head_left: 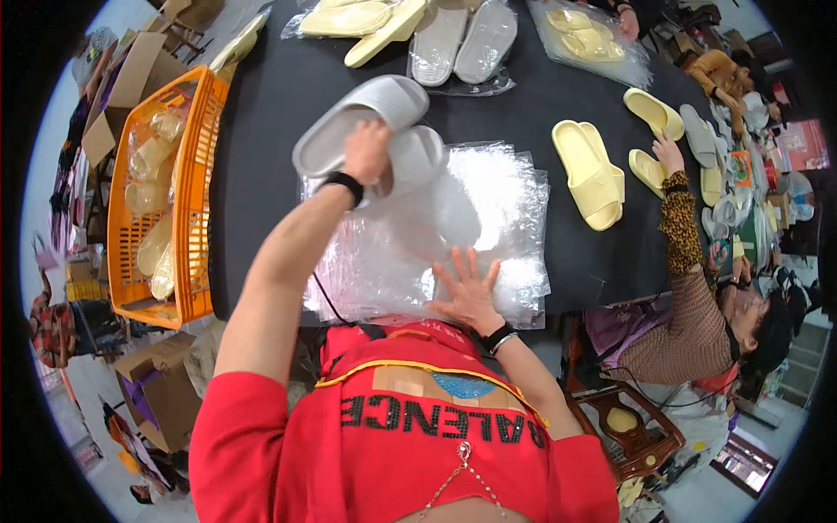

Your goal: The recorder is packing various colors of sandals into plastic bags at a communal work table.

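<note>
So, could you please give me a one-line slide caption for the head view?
Left hand grips a pair of grey slippers over a stack of clear plastic bags while the right hand presses it flat.

an orange basket (193,187) of bagged slippers, yellow slippers (593,174), cardboard boxes (157,383).

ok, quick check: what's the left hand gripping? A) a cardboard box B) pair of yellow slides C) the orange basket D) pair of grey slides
D: the left hand grips a pair of grey slides over the stack of clear plastic bags, while the right hand lies flat on the bags.
</note>
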Tool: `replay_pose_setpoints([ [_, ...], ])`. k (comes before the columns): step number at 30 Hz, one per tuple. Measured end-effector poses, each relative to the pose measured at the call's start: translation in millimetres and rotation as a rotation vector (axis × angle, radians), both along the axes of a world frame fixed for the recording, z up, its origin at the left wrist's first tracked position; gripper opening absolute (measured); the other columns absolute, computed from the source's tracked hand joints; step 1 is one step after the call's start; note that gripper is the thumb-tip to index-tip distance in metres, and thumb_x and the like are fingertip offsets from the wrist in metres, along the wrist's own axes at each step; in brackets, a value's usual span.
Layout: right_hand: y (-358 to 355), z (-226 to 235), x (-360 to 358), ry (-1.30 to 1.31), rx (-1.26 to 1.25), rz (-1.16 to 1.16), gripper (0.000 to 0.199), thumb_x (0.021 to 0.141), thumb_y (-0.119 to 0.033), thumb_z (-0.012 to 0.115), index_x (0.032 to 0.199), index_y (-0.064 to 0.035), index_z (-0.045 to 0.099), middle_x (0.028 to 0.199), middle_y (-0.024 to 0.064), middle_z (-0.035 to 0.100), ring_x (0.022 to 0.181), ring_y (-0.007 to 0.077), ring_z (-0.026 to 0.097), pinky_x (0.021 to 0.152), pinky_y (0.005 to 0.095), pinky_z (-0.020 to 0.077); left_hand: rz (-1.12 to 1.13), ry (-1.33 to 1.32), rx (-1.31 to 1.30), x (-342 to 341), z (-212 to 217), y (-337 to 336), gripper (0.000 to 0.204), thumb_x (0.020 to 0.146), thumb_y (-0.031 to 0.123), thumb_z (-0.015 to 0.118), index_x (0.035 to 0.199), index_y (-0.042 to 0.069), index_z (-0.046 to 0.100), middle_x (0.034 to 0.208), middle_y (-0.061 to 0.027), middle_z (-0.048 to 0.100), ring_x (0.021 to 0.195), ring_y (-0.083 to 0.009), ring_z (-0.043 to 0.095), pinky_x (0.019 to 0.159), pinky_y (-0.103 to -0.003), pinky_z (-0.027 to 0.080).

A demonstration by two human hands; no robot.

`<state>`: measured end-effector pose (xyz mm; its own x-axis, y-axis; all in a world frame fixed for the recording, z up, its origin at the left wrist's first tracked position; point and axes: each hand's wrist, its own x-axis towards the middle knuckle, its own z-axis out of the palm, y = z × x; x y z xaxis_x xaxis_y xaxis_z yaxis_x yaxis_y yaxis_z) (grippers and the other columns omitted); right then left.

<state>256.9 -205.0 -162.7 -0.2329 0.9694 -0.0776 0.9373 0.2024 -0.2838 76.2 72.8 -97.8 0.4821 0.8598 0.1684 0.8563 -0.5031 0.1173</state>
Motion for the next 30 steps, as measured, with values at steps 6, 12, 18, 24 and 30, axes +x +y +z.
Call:
replay_pose_setpoints([
  [6,3,7,0,0.055,-0.087,-0.028,0.077,0.066,-0.064,0.055,0.132,-0.029,0.037,0.143,0.0121,0.021,0.132,0.0377,0.012,0.088,0.074,0.0006,-0.356,-0.117,-0.071,20,42,-82,0.021,0.063,0.001,0.054,0.084,0.001,0.057,0.097,-0.0118,0.054,0.092,-0.0304,0.052,0.071,-0.038,0.049],
  [12,5,11,-3,0.055,-0.102,-0.053,0.077,0.067,-0.064,0.054,0.132,-0.0273,0.038,0.144,0.0119,0.018,0.133,0.0366,0.009,0.091,0.0717,-0.0016,-0.248,-0.047,-0.239,-74,-30,-99,0.03,0.061,-0.002,0.053,0.09,0.003,0.055,0.095,-0.0141,0.052,0.094,-0.0321,0.05,0.072,-0.04,0.048],
  [18,20,31,5,0.174,-0.315,-0.091,0.076,0.074,-0.054,0.056,0.136,-0.0196,0.029,0.144,0.0139,0.017,0.132,0.0359,0.013,0.099,0.0629,0.0053,0.109,-0.009,0.051,-117,55,-43,0.022,0.064,-0.003,0.052,0.085,0.0,0.056,0.095,-0.0103,0.054,0.089,-0.0306,0.05,0.072,-0.04,0.047],
  [24,37,113,13,0.863,-0.023,-0.465,0.073,0.078,-0.012,0.061,0.139,-0.0102,0.019,0.139,0.0178,0.028,0.116,0.0338,0.044,0.094,0.0373,0.0379,-0.393,-0.14,0.033,-16,94,-94,0.021,0.062,0.002,0.054,0.083,0.007,0.056,0.087,-0.0068,0.053,0.082,-0.0267,0.05,0.066,-0.036,0.044],
  [30,30,113,44,0.887,0.03,-0.544,0.035,0.073,-0.008,0.055,0.106,-0.0005,0.048,0.091,0.0234,0.059,0.088,0.0413,0.055,0.075,0.0399,0.0446,-0.708,-0.318,-0.222,33,53,-136,0.025,0.067,0.004,0.056,0.092,0.005,0.056,0.098,-0.0114,0.052,0.084,-0.0308,0.05,0.069,-0.039,0.045],
])
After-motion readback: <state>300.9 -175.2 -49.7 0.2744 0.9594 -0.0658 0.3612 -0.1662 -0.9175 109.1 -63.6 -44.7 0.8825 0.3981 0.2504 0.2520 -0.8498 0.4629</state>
